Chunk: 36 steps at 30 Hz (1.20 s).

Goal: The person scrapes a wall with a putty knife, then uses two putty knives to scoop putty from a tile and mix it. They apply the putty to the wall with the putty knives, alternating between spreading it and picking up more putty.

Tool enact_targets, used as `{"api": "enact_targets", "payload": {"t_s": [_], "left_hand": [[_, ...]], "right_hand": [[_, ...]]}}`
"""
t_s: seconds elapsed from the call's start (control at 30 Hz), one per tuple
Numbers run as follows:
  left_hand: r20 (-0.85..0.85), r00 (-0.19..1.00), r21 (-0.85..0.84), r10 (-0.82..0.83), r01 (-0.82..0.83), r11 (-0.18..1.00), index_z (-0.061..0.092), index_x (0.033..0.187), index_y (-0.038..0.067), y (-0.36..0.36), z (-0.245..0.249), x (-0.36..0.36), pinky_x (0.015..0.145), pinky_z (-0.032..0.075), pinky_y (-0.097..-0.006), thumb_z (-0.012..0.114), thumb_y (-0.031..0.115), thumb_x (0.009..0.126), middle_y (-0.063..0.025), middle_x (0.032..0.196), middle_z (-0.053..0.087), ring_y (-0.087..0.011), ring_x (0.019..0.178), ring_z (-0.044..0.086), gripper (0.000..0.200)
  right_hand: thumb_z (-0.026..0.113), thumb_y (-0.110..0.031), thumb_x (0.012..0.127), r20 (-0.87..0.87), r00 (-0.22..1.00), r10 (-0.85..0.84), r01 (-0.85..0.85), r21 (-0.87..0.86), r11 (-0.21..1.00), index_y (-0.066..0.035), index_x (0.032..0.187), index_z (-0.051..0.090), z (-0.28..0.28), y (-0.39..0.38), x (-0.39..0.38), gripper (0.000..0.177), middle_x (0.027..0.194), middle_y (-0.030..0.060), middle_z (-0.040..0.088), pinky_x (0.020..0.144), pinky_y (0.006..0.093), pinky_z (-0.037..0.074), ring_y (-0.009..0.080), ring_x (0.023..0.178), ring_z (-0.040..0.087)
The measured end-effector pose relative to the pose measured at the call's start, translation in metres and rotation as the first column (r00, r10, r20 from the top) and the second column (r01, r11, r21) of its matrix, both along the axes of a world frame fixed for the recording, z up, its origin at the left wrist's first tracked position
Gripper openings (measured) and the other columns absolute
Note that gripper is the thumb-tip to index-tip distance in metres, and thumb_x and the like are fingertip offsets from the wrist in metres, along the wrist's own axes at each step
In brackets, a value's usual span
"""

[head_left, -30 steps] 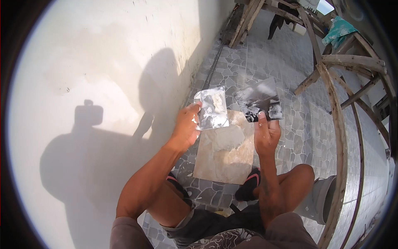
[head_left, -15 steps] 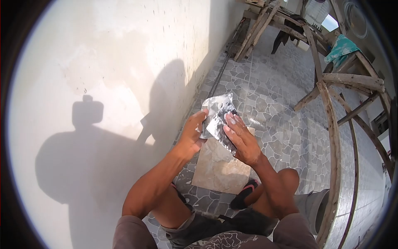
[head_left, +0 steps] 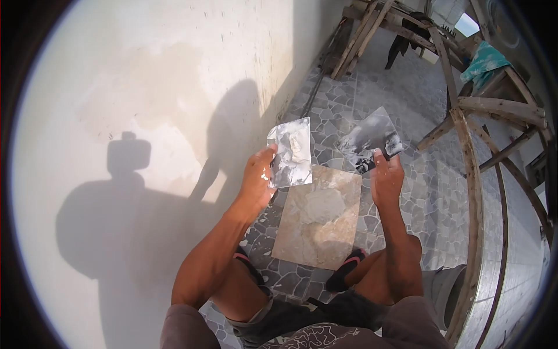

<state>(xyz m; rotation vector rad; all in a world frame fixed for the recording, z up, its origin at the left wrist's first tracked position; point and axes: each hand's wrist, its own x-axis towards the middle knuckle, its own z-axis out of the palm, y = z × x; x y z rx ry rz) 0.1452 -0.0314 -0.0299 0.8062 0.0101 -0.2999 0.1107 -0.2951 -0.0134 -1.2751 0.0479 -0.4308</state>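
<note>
My left hand (head_left: 257,174) is closed around the edge of a flat, shiny putty scraper (head_left: 285,166). A lump of whitish putty (head_left: 297,145) sits on its face. Apart from it, to the right, my right hand (head_left: 387,177) grips a second flat putty scraper (head_left: 378,128), tilted and slightly blurred, with pale and dark smears on its lower part. White residue sticks to my fingers. Below both hands a beige tile (head_left: 317,232) lies on the floor, a pale patch of putty on its surface.
A pale plastered wall (head_left: 157,75) with damp-looking patches and shadows rises on the left. Rough wooden trestles (head_left: 465,145) stand on the right, a turquoise cloth (head_left: 485,63) draped over one. A grey bucket (head_left: 444,294) is beside my right leg. Stone-patterned tiles (head_left: 407,221) cover the floor.
The two scrapers were together with my right fingers pressed on one; now they are apart. My right hand has moved right and its scraper is turned, uncovering more of the beige tile.
</note>
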Motion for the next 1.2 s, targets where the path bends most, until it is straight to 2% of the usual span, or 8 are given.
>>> {"api": "enact_targets", "payload": {"t_s": [0.03,0.17,0.57,0.67,0.73,0.87,1.03,1.2], "left_hand": [[0.0,1.0,0.019,0.005,-0.005,1.0,0.057,0.111,0.0,-0.002,-0.006,0.003,0.08,0.057,-0.0353,0.052,0.022,0.099,-0.009,0.102,0.065,-0.0177,0.089,0.067,0.026],[-0.007,0.997,-0.056,-0.07,0.07,0.996,0.056,0.112,0.0,-0.018,-0.026,0.004,0.084,0.055,-0.0345,0.053,0.023,0.1,-0.0082,0.108,0.063,-0.017,0.095,0.065,0.025],[0.055,0.993,-0.053,-0.105,0.108,0.993,0.056,0.115,0.0,-0.037,-0.017,-0.001,0.082,0.056,-0.0339,0.054,0.026,0.1,-0.0079,0.106,0.064,-0.0155,0.093,0.066,0.03],[0.046,0.993,-0.044,-0.112,0.114,0.992,0.056,0.115,0.0,-0.026,-0.01,0.003,0.081,0.056,-0.0338,0.055,0.025,0.099,-0.0081,0.104,0.065,-0.0156,0.091,0.066,0.03],[0.019,0.994,-0.02,-0.111,0.111,0.994,0.057,0.114,-0.002,-0.015,-0.007,0.006,0.078,0.057,-0.0335,0.056,0.025,0.098,-0.0092,0.102,0.066,-0.0164,0.089,0.067,0.031],[-0.05,0.989,0.095,-0.142,0.146,0.985,0.058,0.111,-0.007,0.005,0.01,0.01,0.071,0.059,-0.0313,0.057,0.023,0.097,-0.0112,0.097,0.067,-0.017,0.081,0.069,0.033],[-0.036,0.974,0.14,-0.223,0.225,0.964,0.058,0.111,-0.008,0.027,0.005,0.008,0.066,0.059,-0.0286,0.057,0.019,0.097,-0.0109,0.094,0.067,-0.0153,0.076,0.069,0.03],[-0.047,0.978,0.115,-0.201,0.205,0.972,0.059,0.11,-0.008,0.026,0.017,0.002,0.065,0.059,-0.0288,0.058,0.017,0.096,-0.0111,0.095,0.067,-0.0151,0.076,0.068,0.028]], "right_hand": [[0.054,-0.002,0.096,0.124,0.992,0.023,-0.058,0.288,0.956,0.004,0.132,0.047,0.005,0.0,0.003,0.036,0.12,0.009,0.058,0.101,0.0364,0.045,0.0189,0.11,0.057],[0.058,-0.004,0.095,-0.02,0.997,0.078,-0.049,0.613,0.788,0.003,0.119,0.054,0.006,-0.001,0.011,0.025,0.122,0.0117,0.06,0.103,0.0377,0.045,0.0216,0.112,0.058],[0.057,-0.004,0.096,-0.226,0.962,0.155,0.074,0.758,0.649,0.004,0.128,0.051,-0.047,0.003,0.048,0.033,0.119,0.0133,0.061,0.101,0.0358,0.048,0.0261,0.108,0.061],[0.053,-0.002,0.097,-0.049,0.999,0.003,0.026,0.581,0.814,0.004,0.128,0.053,-0.029,-0.006,0.035,0.031,0.116,0.0127,0.063,0.099,0.0378,0.048,0.0263,0.105,0.062],[0.05,0.005,0.095,0.011,0.998,-0.056,0.057,-0.045,0.997,0.001,0.127,0.056,-0.004,-0.011,0.015,0.033,0.12,0.0129,0.063,0.101,0.0403,0.047,0.0259,0.109,0.062],[0.055,0.017,0.078,0.29,0.902,0.321,0.089,-0.851,0.518,-0.004,0.122,0.062,0.052,-0.013,-0.014,0.049,0.121,0.0132,0.066,0.101,0.0432,0.046,0.0279,0.113,0.062],[0.066,0.017,0.064,0.074,0.762,0.643,0.115,-0.993,-0.022,-0.014,0.122,0.062,0.087,0.016,-0.022,0.067,0.129,0.0049,0.062,0.107,0.0484,0.042,0.027,0.122,0.057],[0.063,0.016,0.063,-0.072,0.735,0.674,0.079,-0.979,-0.19,-0.017,0.13,0.058,0.103,0.031,-0.015,0.074,0.135,0.0018,0.058,0.114,0.0451,0.034,0.0212,0.13,0.05]]}}
